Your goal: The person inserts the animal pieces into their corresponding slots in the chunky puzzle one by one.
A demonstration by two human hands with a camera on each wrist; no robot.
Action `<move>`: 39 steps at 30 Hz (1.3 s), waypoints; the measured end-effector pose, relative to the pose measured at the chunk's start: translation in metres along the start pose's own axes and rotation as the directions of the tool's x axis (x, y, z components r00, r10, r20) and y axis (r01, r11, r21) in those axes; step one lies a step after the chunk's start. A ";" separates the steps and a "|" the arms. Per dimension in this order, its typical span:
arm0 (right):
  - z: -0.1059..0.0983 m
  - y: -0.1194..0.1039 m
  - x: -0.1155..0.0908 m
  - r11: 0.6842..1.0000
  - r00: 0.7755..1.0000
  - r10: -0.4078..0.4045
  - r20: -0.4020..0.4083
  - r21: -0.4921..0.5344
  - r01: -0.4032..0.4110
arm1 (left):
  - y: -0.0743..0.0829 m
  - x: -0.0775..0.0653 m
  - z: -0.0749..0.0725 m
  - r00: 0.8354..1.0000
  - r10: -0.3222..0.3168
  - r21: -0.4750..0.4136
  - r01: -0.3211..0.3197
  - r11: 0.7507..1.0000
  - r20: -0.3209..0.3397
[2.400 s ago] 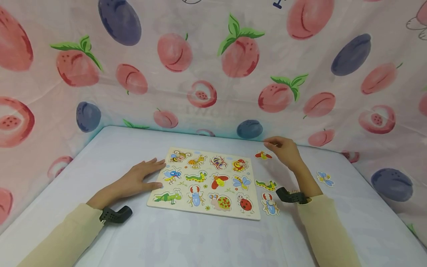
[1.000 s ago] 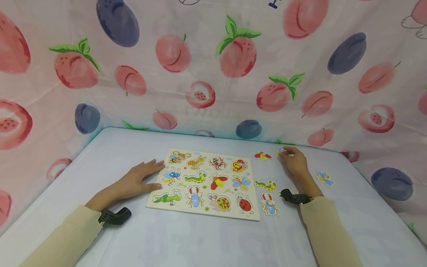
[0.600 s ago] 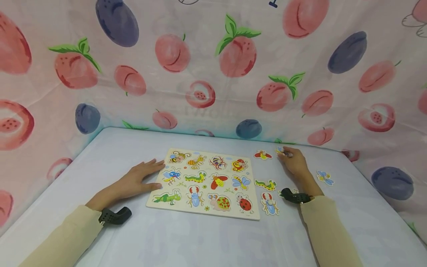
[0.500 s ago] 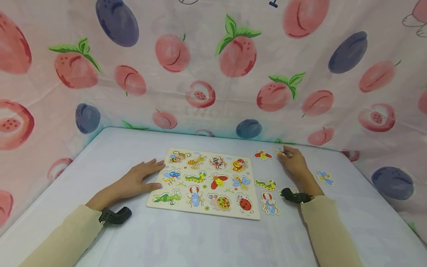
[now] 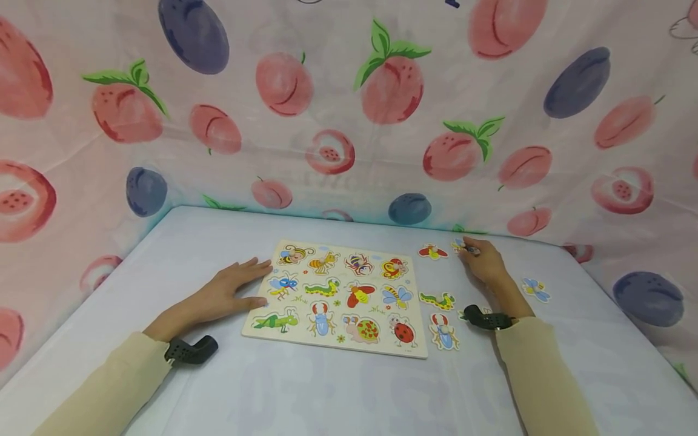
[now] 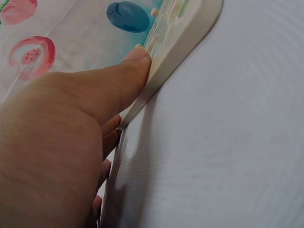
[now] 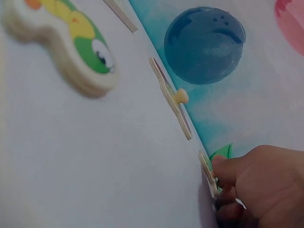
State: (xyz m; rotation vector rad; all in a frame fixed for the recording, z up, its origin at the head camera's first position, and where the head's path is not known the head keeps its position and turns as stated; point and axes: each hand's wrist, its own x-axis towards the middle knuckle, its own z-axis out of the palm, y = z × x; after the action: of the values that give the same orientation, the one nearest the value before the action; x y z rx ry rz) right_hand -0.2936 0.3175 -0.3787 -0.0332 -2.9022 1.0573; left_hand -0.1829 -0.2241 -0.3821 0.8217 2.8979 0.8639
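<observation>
My left hand (image 5: pixel 220 293) rests at the left edge of a wooden insect puzzle board (image 5: pixel 335 348), fingers straight. In the left wrist view the thumb (image 6: pixel 128 78) lies on the board's edge (image 6: pixel 171 61). At the back right, my right hand (image 5: pixel 482 260) pinches a blue-winged insect puzzle piece (image 5: pixel 457 245) between thumb and fingers. The right wrist view shows that piece (image 7: pixel 207 173) at the thumb tip, close to the table; its knob is hidden. Left of it lies a red-winged puzzle piece (image 5: pixel 432 251), its small knob (image 7: pixel 182 96) showing.
Right of the board lie a caterpillar piece (image 5: pixel 437 301) and a stag beetle piece (image 5: pixel 444 332). Another piece is mostly hidden under the black right wrist camera (image 5: pixel 485 318). Farther right is a blue-winged bee piece (image 5: pixel 537 290). A fruit-printed cloth (image 5: pixel 360 200) rises behind the table.
My right hand has come from the table's back edge, slightly right and nearer, onto the blue-winged piece, which was out of sight earlier. The left hand and board have stayed put.
</observation>
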 end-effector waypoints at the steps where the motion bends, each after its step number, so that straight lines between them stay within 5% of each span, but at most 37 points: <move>1: 0.000 0.000 0.001 1.000 1.000 0.001 0.001 -0.002 -0.001 | 0.000 0.000 0.000 1.000 0.001 0.000 -0.001 1.000 0.001; 6: 0.002 -0.002 0.005 1.000 0.999 0.017 -0.029 0.004 -0.016 | -0.001 -0.001 -0.002 1.000 -0.004 -0.001 0.004 1.000 -0.005; 14: 0.005 -0.003 0.014 0.978 0.977 0.170 -0.129 0.142 -0.152 | -0.002 -0.002 -0.001 1.000 -0.006 -0.002 0.006 1.000 -0.011; 21: 0.008 -0.001 0.021 0.984 0.957 0.180 -0.229 0.048 -0.173 | -0.001 -0.001 0.000 1.000 -0.020 -0.009 0.020 1.000 -0.006; 31: 0.012 -0.003 0.017 0.970 0.939 0.240 -0.248 0.034 -0.239 | 0.001 0.000 0.001 1.000 -0.009 -0.012 0.009 1.000 -0.002; 39: 0.016 -0.009 0.012 0.978 0.943 0.184 -0.276 -0.040 -0.202 | 0.001 -0.001 0.001 1.000 -0.006 -0.016 0.005 1.000 -0.007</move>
State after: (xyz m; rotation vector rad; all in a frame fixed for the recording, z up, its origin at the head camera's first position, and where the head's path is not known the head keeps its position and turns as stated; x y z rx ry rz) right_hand -0.3070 0.3011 -0.3848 -0.4393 -2.7231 0.8947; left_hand -0.1816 -0.2229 -0.3824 0.8107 2.8937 0.8898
